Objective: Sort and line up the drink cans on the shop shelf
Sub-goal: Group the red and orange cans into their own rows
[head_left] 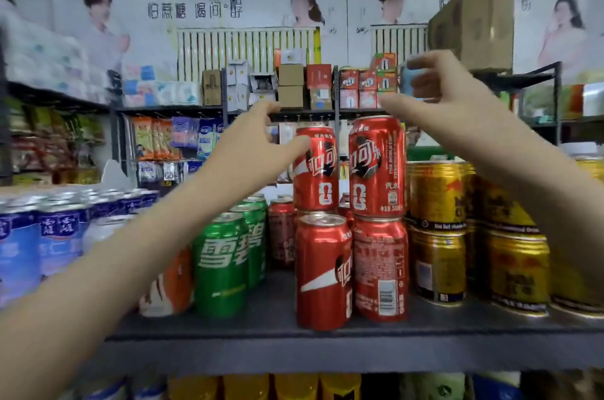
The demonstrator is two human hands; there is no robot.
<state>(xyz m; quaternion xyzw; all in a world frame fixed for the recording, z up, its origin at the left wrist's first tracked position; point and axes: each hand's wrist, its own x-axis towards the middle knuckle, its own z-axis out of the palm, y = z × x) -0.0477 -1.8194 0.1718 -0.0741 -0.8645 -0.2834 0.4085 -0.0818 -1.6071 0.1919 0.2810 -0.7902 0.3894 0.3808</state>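
Observation:
Red cola cans stand two high at the middle of the grey shelf (261, 347): upper left (317, 177), upper right (377, 167), lower left (323, 272), lower right (380, 269). My left hand (258, 144) reaches in with spread fingers, its thumb tip touching the upper left can's top edge. Higher up, above the upper right can, my right hand (441, 95) curls its fingers and thumb round a blurred blue can (410, 80). Green cans (222, 262) stand left of the red ones, and my left forearm partly hides an orange can (170, 282).
Gold cans (438, 193) are stacked two high to the right of the red ones. Blue-and-white cans (62, 233) fill the shelf's left end. More cans show on the shelf below (294, 386). Behind stand other shop racks with boxes and snack packets.

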